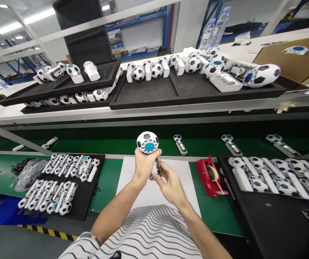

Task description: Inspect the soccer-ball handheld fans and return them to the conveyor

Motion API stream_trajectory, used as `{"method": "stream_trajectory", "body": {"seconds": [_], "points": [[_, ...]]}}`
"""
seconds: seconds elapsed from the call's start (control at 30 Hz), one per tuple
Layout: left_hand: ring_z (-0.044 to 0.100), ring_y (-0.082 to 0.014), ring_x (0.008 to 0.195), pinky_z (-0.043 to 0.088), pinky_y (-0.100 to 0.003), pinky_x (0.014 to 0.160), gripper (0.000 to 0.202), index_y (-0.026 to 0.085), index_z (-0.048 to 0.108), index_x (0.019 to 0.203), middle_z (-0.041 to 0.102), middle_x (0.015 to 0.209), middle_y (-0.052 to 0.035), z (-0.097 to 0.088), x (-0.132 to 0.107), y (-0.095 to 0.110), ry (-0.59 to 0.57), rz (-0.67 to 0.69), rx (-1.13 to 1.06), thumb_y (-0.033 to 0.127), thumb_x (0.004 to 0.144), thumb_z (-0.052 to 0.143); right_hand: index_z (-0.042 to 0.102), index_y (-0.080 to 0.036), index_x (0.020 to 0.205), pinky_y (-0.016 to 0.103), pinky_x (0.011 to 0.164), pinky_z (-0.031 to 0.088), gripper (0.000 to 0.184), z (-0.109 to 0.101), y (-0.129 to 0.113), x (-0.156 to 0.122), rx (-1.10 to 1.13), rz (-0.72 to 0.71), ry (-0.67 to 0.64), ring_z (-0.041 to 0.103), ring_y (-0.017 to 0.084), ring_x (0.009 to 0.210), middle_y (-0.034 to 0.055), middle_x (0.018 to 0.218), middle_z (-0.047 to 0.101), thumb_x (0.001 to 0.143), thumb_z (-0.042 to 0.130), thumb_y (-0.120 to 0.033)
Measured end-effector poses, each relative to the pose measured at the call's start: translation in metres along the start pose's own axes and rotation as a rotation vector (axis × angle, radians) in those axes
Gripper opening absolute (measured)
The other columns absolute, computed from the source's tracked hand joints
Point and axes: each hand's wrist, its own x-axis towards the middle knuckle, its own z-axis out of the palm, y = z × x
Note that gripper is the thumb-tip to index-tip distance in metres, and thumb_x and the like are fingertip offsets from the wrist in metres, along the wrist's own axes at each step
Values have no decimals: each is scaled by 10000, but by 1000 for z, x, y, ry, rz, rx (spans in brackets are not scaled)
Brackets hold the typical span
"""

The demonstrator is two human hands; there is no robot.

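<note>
The left hand is closed round the handle of a small football-patterned fan, held upright above the white mat; the right hand pinches a small dark part against the handle's lower end, fingers narrow. The grip looks high and the part small, so it could slip from the fingertips onto the mat, or seat crooked if pressed at a slant. The red tape dispenser sits just to the right; a swinging elbow might knock it. Trays of fans flank the mat; loose fans lie on the green belt beyond.
</note>
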Motion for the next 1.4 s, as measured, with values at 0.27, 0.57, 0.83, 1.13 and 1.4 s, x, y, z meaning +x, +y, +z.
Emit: {"method": "stream_trajectory", "body": {"seconds": [0.27,0.57,0.83,1.13,1.4], "points": [[529,-118,459,447,-264,471,173,177,578,582,575,499,23,2,10,-1,-60,-9,-32,209,674,721,588,-183,1332,391,947,577,477,-14,0,5,170,49,-138,662,262,1100,99,1203,679,906,694,-372],[532,-116,458,442,-258,471,158,168,607,594,582,498,18,2,14,-7,-119,-33,-83,215,686,727,595,-178,1305,433,967,560,474,-9,2,4,150,41,-68,662,283,1116,119,1222,686,901,684,-410],[528,-108,460,439,-251,479,177,170,584,586,569,500,19,5,17,-10,-98,-60,-107,221,676,728,612,-180,1266,414,951,572,445,-12,7,6,106,37,-17,668,278,1109,109,1197,695,887,705,-393],[543,-109,462,454,-255,487,180,162,596,615,576,509,19,6,26,-13,-117,-83,-144,235,674,750,584,-190,1339,405,1023,521,492,-14,6,11,175,68,-36,622,274,1209,106,1286,673,917,671,-428],[554,-117,469,461,-262,497,189,163,601,617,583,507,17,7,30,-17,-137,-104,-124,247,675,761,551,-198,1393,409,1045,498,540,-20,7,11,204,64,-94,576,288,1281,107,1377,623,912,681,-408]]}}
